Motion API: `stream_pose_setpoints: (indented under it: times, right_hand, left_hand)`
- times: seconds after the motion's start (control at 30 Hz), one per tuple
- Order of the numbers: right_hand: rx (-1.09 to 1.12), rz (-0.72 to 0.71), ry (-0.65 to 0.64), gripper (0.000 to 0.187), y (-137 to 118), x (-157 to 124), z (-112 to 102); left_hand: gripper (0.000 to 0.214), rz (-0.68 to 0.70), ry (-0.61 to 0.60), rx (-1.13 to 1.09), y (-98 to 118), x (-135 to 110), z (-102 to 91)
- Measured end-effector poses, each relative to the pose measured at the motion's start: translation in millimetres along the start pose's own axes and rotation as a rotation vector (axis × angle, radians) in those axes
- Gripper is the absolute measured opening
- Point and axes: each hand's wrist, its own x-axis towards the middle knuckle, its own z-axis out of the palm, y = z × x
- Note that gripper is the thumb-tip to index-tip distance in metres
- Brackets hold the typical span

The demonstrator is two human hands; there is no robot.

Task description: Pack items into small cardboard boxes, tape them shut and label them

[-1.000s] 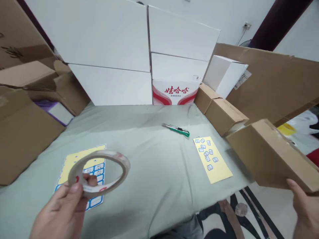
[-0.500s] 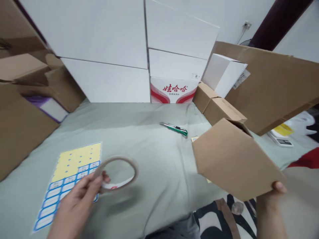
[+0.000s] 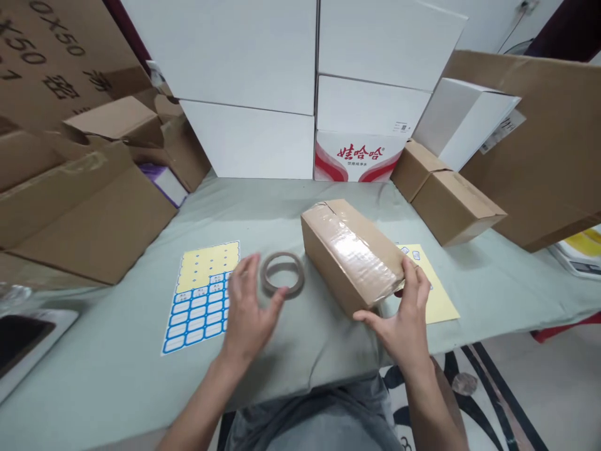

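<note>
A brown cardboard box (image 3: 352, 250) with shiny clear tape along its top sits tilted away from me on the table. My right hand (image 3: 399, 307) grips its near end, thumb on the lower left and fingers on the right corner. My left hand (image 3: 251, 310) is open and empty, thumb apart from the fingers. Just right of it lies a roll of tape (image 3: 300, 285), flat on the cloth. A blue-and-yellow label sheet (image 3: 197, 316) is partly covered by my left hand. More yellow label sheets (image 3: 439, 297) lie behind my right hand.
White boxes (image 3: 248, 144) form a wall at the back, with a red-and-white printed carton (image 3: 359, 156) at the bottom. Open cartons (image 3: 94, 213) stand left. Small brown boxes (image 3: 451, 200) and a large cardboard panel (image 3: 539, 150) stand right. A scale (image 3: 577, 260) is at the far right.
My left hand has let go of the tape roll, which now lies on the table. My right hand has brought the box leftward onto the cloth. The green utility knife is no longer visible.
</note>
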Motion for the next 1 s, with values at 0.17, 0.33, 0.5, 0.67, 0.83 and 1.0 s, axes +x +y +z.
stream_pose_setpoints:
  times: [0.17, 0.33, 0.5, 0.67, 0.83, 1.0]
  right_hand:
    - [0.101, -0.151, -0.110, 0.078, -13, -28, 4]
    - [0.447, -0.072, -0.220, 0.068, 3, -56, 11]
    - [0.536, -0.030, -0.252, 0.071, 22, -63, 29]
    - [0.580, -0.047, -0.185, 0.077, 14, -60, 34]
    - [0.568, -0.264, 0.029, 0.052, -18, -63, 21]
    - [0.620, -0.501, -0.508, 0.036, -66, -59, 53]
  left_hand:
    - [0.080, 0.297, -0.217, -0.206, 51, -25, 10.9]
    - [0.059, 0.305, -0.108, -0.213, 47, -19, 11.5]
    - [0.061, 0.290, -0.159, -0.215, 49, -18, 15.6]
    - [0.064, 0.187, -0.265, -0.054, 32, -17, -17.6]
    - [0.056, -0.514, -0.141, 0.386, -31, -7, -83.7]
    - [0.079, -0.742, -0.175, 0.419, -82, 20, -93.2]
